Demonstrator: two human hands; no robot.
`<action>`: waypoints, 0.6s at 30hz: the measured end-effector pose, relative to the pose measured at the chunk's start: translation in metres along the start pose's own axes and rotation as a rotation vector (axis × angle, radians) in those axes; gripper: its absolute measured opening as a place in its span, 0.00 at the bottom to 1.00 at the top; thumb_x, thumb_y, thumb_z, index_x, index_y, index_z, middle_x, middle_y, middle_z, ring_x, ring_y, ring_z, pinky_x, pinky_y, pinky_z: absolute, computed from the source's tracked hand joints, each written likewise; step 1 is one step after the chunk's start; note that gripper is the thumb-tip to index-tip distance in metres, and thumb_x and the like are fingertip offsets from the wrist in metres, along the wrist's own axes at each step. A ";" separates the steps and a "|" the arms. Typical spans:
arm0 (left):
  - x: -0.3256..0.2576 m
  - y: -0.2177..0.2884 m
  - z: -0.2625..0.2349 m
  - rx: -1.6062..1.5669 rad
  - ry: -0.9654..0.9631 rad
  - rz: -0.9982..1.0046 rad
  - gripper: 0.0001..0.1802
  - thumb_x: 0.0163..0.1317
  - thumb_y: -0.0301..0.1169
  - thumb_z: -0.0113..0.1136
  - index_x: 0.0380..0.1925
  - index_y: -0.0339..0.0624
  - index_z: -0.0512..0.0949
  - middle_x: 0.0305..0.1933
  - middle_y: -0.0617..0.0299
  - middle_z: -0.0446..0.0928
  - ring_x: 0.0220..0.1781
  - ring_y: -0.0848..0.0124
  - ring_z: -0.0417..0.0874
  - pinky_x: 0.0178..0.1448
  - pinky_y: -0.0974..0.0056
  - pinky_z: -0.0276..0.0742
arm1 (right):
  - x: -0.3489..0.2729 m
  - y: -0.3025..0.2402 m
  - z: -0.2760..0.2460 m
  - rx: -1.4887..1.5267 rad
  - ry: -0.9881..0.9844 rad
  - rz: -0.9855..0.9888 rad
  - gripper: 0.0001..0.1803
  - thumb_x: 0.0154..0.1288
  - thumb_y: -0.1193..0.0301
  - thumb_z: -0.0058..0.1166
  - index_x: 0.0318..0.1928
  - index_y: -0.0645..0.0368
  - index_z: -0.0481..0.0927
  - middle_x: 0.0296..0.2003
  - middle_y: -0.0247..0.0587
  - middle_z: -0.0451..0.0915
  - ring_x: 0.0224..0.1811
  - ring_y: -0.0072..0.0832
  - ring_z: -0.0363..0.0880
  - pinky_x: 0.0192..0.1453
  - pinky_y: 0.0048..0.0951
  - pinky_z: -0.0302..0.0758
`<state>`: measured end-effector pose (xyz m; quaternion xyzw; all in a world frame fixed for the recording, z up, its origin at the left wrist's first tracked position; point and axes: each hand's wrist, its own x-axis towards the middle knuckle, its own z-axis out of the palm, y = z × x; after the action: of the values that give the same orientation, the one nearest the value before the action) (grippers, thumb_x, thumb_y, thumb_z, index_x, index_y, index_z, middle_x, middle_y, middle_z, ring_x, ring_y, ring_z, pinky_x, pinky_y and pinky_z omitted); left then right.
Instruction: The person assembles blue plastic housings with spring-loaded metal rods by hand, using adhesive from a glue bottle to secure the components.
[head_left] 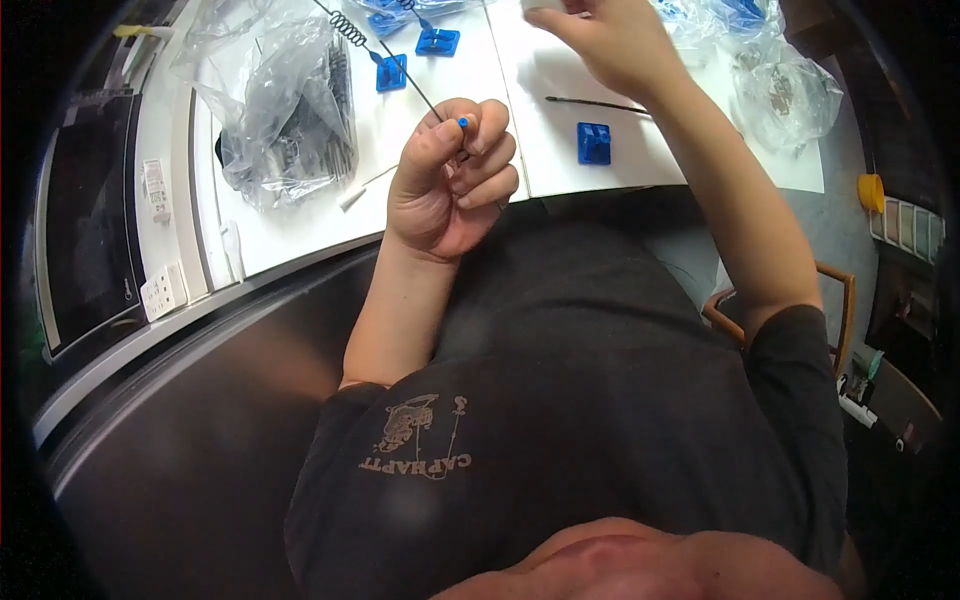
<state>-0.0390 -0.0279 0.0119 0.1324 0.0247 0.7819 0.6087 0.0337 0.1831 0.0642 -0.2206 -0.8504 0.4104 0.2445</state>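
Observation:
My left hand [455, 175] is closed in a pinch on a thin black rod [408, 82]. A small blue tip [463, 123] shows between thumb and forefinger, and the rod slants up to the far left, out of the frame. At the far edge my right hand [615, 40] has its fingers bent round a whitish thing [540, 6], mostly cut off by the frame. Below the right hand, a dark slender rod [590, 103] and a blue square plastic piece [594, 144] lie on the white table [560, 172]. A black coil spring [347, 28] lies near another blue square piece [391, 73].
A clear plastic bag [290, 120] of dark thin parts sits at the left. Other clear bags [785, 90] lie at the right, some with blue pieces. A further blue piece [437, 42] is at the back. A wooden chair [840, 300] stands right of the table.

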 end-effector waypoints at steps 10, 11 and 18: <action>0.006 -0.021 0.009 -0.072 -0.161 -0.118 0.09 0.74 0.32 0.60 0.43 0.37 0.81 0.34 0.64 0.68 0.25 0.81 0.62 0.25 0.77 0.62 | -0.127 -0.039 -0.069 0.369 -0.155 -0.144 0.22 0.68 0.85 0.61 0.62 0.68 0.77 0.56 0.45 0.79 0.55 0.29 0.82 0.58 0.26 0.79; 0.007 -0.024 0.010 -0.103 -0.182 -0.140 0.09 0.74 0.32 0.61 0.44 0.38 0.81 0.34 0.65 0.68 0.25 0.81 0.62 0.25 0.78 0.62 | -0.130 -0.041 -0.071 0.356 -0.106 -0.213 0.23 0.66 0.86 0.62 0.61 0.69 0.77 0.55 0.46 0.79 0.56 0.29 0.81 0.60 0.27 0.77; 0.003 -0.035 0.017 -0.017 -0.131 -0.210 0.09 0.70 0.37 0.66 0.40 0.46 0.78 0.31 0.70 0.68 0.26 0.82 0.64 0.25 0.80 0.65 | -0.136 -0.050 -0.083 0.174 -0.045 -0.383 0.23 0.63 0.86 0.66 0.59 0.71 0.78 0.53 0.49 0.81 0.58 0.33 0.81 0.64 0.31 0.75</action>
<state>-0.0031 -0.0180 0.0216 0.1745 -0.0081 0.7035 0.6889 0.1812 0.1255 0.1179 -0.0237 -0.8433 0.4333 0.3170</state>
